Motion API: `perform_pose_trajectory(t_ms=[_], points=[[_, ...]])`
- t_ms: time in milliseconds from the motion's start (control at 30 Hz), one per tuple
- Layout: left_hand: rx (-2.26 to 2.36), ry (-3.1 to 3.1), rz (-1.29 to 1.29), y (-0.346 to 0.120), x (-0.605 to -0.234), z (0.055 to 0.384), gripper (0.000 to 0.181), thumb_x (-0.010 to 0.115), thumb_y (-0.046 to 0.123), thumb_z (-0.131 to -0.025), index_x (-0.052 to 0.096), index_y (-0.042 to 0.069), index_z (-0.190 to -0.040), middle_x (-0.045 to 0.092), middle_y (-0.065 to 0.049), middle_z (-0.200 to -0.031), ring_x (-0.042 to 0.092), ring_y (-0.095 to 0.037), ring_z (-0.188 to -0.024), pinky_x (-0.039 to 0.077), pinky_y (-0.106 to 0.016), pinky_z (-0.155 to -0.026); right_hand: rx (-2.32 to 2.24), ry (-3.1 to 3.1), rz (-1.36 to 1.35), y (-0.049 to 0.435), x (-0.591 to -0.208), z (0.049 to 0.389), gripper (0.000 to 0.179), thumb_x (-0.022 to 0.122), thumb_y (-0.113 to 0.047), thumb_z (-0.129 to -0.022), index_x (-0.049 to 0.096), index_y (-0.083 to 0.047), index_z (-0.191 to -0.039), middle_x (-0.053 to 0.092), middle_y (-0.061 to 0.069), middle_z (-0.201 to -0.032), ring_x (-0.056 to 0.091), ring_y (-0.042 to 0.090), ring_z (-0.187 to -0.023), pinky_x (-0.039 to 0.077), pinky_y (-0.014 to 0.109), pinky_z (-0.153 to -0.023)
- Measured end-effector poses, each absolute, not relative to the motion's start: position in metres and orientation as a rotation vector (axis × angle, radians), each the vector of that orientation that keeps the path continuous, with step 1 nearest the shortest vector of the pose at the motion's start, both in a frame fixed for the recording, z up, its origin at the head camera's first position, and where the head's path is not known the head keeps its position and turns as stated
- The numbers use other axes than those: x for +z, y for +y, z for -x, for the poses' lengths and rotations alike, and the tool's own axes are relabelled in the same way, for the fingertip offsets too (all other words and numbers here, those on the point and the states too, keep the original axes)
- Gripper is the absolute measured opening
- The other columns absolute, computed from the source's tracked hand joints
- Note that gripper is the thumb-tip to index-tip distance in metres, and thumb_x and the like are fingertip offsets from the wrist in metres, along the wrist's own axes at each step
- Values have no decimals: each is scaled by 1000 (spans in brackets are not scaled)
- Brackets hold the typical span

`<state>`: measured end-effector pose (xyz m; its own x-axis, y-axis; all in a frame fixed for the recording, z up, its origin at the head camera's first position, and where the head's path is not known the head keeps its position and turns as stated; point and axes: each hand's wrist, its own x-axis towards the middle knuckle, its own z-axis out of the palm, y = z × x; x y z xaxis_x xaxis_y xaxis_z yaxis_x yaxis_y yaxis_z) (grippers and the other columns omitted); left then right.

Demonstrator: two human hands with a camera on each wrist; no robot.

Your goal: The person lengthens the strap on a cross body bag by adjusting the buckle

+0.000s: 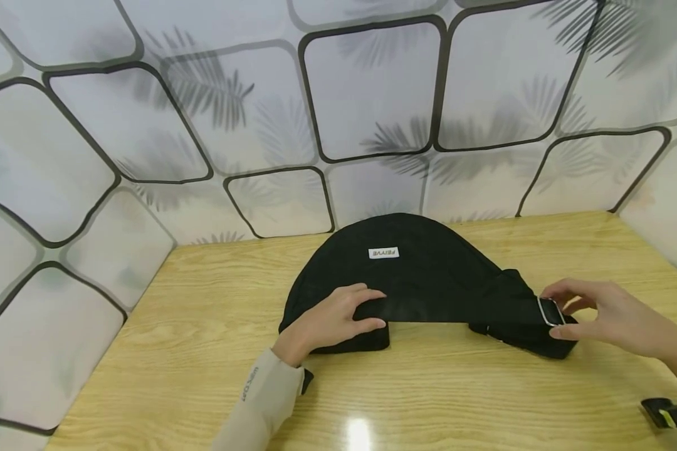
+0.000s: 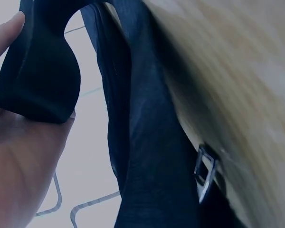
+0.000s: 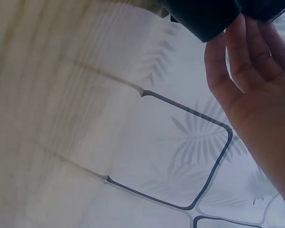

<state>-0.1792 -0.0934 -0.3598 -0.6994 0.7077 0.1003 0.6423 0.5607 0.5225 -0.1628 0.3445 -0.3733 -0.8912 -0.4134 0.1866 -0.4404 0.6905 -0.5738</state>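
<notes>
A black half-moon shoulder bag (image 1: 423, 275) lies on the table with its curved edge toward the wall and a small white label on its front. My left hand (image 1: 335, 316) grips the bag's left end, thumb and forefinger apart along its near edge. In the left wrist view, black fabric (image 2: 42, 71) sits within the left hand (image 2: 28, 156). At the bag's right end, my right hand (image 1: 603, 313) pinches the strap (image 1: 519, 307) beside a silver metal buckle (image 1: 550, 311). The right wrist view shows the right hand's (image 3: 261, 85) fingertips against the black fabric (image 3: 204, 16).
The wooden table (image 1: 203, 300) meets a wall (image 1: 372, 94) covered with a frame-and-leaf pattern at the back, with patterned sides at left and right. A dark strap with a yellow mark (image 1: 667, 413) is by the right sleeve.
</notes>
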Motion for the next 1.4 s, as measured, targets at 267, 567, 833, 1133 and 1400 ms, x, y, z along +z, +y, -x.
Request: perform_pose_trajectory(t_ms=[267,567,833,1133,1400], points=[[678,2699,-1137,-91,-356,179,47,67,24,-101,58,-1,-139,59,-5,-103,49,-10,-75,47,-25,-74,884,-2855,-809,338,-376,163,47,90,-9,-75,67,-5,-116,61,-15,-99,55,0,-84,50,25,-69],[457,2759,-1133,-71,-343,174,44,60,37,-103,65,6,-134,62,-6,-121,55,-20,-103,46,-33,-89,768,-2887,-900,338,-373,161,50,89,-11,-76,66,-2,-118,65,-8,-104,55,-3,-85,49,28,-64],[235,2906,-1247,-44,-334,173,35,60,37,-103,70,14,-128,64,0,-122,57,-17,-108,43,-32,-91,737,-2800,-957,350,-372,160,44,90,-5,-71,68,-4,-108,65,-17,-99,57,-5,-85,48,26,-62],[33,2918,-1354,-6,-326,173,31,64,36,-101,71,21,-127,65,7,-121,59,-11,-111,42,-29,-97,735,-2781,-1037,353,-376,161,40,89,0,-71,69,-4,-105,67,-17,-98,58,-5,-86,50,26,-62],[-35,2732,-1257,16,-335,180,32,67,33,-99,71,20,-128,66,7,-121,62,-7,-109,47,-18,-88,823,-2853,-1074,349,-379,162,35,86,-4,-78,68,-3,-108,63,-22,-98,58,-4,-86,50,27,-61]])
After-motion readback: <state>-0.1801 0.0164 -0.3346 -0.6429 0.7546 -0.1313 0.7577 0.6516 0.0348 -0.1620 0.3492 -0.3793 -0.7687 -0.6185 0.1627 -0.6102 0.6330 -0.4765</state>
